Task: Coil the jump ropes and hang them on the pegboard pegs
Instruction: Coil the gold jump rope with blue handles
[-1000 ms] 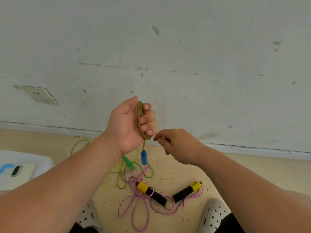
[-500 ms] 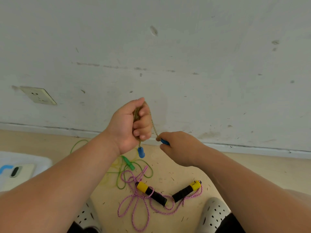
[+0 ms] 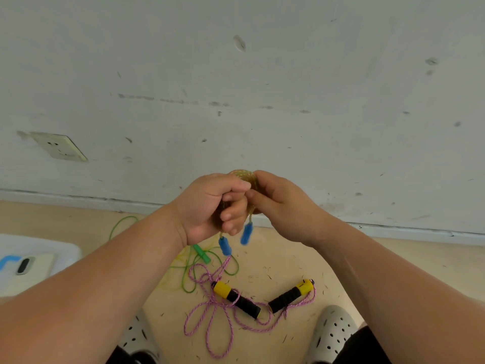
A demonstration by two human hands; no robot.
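Rope coil (image 3: 245,177) between both hands' fingers (image 3: 233,203)

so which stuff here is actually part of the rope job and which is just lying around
Part of the job:
- yellowish rope with blue handles, coiled in the left hand and right hand
- pink rope on the floor, black-and-yellow handles
- green rope on the floor

Just lying about:
- wall socket
- white object, lower left
- perforated shoes

Even soft daylight, faint shadows, wide-angle edge bending, slight motion blur
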